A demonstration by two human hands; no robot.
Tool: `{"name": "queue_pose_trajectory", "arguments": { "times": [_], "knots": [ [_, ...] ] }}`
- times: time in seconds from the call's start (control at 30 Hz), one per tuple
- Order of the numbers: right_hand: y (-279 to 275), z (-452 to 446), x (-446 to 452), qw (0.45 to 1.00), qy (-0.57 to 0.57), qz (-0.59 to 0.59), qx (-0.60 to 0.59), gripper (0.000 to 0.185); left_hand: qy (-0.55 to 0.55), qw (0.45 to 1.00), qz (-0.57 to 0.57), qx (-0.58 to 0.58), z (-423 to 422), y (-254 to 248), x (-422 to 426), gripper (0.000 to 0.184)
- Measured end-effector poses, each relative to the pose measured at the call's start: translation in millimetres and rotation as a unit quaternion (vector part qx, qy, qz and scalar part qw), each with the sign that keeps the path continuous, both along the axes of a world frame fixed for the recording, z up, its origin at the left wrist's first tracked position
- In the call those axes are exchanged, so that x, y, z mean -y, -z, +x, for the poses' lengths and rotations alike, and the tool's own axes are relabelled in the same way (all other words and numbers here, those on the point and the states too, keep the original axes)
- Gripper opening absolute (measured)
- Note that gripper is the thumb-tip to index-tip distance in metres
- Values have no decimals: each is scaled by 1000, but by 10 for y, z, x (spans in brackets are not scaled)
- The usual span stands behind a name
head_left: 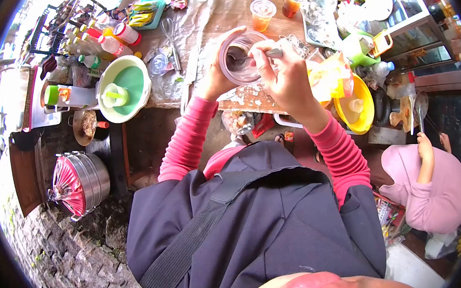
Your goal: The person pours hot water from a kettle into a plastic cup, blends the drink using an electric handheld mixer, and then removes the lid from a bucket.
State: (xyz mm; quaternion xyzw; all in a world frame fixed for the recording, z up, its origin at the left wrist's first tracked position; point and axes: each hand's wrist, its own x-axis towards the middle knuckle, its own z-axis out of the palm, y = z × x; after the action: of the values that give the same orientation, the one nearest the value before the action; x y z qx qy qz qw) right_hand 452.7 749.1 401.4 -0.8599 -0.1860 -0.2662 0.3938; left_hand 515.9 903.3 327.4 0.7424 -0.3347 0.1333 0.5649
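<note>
My left hand is wrapped round the side of a clear plastic cup, held up over the near edge of the wooden table. My right hand is closed on the handle of a spoon, whose lower end is inside the cup. Something dark shows in the cup, too unclear to name. Beyond my hands stand two cups of amber drink, one with a straw and a darker one. A metal whisk lies to the left.
A pale green basin with a green cup stands at the left, near several bottles. A yellow basin is at the right. Below it a person in pink holds a utensil. A steamer pot stands at lower left.
</note>
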Motion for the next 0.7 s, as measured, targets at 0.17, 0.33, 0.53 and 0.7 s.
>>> {"name": "queue_pose_trajectory", "arguments": {
  "times": [0.17,0.33,0.53,0.7],
  "knots": [
    [-71,1,-9,999,12,-20,27,6,-13,1000,-19,-22,-31,-10,-23,85],
    [-51,9,-27,995,22,94,-20,12,-57,994,28,90,-56,-1,-28,84],
    [-40,8,12,997,22,-28,72,11,-41,997,-15,60,-77,28,-31,84],
    [68,-126,-87,996,-9,3,85,15,-42,997,-32,50,-115,-15,-25,79]
  ]
}}
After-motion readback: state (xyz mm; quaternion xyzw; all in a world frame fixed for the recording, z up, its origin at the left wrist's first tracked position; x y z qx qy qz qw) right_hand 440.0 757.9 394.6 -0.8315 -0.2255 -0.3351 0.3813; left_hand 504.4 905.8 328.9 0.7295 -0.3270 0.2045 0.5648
